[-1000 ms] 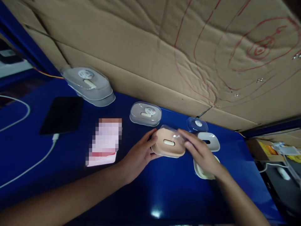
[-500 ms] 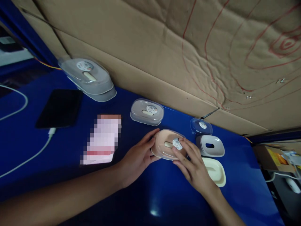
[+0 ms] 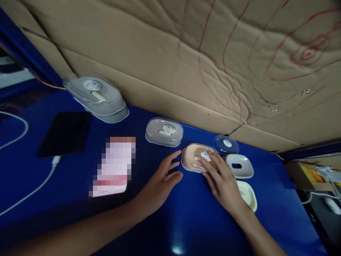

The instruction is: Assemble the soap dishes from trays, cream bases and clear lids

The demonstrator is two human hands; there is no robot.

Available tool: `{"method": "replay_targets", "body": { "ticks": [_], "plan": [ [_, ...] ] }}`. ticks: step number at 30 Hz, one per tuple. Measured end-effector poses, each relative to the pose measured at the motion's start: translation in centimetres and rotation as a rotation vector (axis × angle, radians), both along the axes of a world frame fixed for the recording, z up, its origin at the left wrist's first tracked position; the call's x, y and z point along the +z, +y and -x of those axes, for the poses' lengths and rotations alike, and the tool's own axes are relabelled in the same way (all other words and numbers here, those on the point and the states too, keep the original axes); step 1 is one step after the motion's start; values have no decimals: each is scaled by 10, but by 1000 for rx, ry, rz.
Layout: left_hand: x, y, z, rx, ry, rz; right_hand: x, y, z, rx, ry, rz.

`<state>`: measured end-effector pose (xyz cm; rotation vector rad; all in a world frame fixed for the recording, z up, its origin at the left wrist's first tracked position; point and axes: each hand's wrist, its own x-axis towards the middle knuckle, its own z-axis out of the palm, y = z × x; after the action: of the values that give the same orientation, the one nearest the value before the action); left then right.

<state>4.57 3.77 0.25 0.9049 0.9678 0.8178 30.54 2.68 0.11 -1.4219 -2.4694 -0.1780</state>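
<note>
Your right hand [image 3: 222, 181] rests spread-fingered on the peach soap box [image 3: 195, 161] near the desk's [image 3: 80, 199] back edge; it looks light and slippery, so grip its long sides. Your left hand [image 3: 160, 185] hovers, fingers apart.

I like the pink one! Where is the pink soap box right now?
The pink soap box sits on the blue table under the right hand, between the grey lidded box and the white tray.

dim overall, overhead src, small glare spot on blue table [image 3: 178, 249] near bottom edge, soft shadows, wide-angle bend at edges, slight softness, pixelated patch [image 3: 114, 166] mid-left
</note>
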Motion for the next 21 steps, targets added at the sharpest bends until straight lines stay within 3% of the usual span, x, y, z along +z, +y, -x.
{"method": "replay_targets", "body": {
  "ticks": [5, 9, 12, 15, 18, 21],
  "plan": [
    [8, -3, 0, -27, 88, 25, 4, 23, 14, -17, -119, 27],
    [13, -2, -1, -119, 42, 21, 23, 31, 18, 66, -77, 2],
    [9, 0, 0, -253, -10, 52, 43, 19, -5, 5, 15, -41],
    [-2, 1, 2, -333, -59, 74, 58, -4, -48, -144, -17, 75],
    [-15, 2, 1, -331, -66, 91, 60, -26, -80, -322, -111, 279],
    [-19, 2, -2, -345, -49, 145, 55, -40, -76, -263, -102, 445]
  ]
}}
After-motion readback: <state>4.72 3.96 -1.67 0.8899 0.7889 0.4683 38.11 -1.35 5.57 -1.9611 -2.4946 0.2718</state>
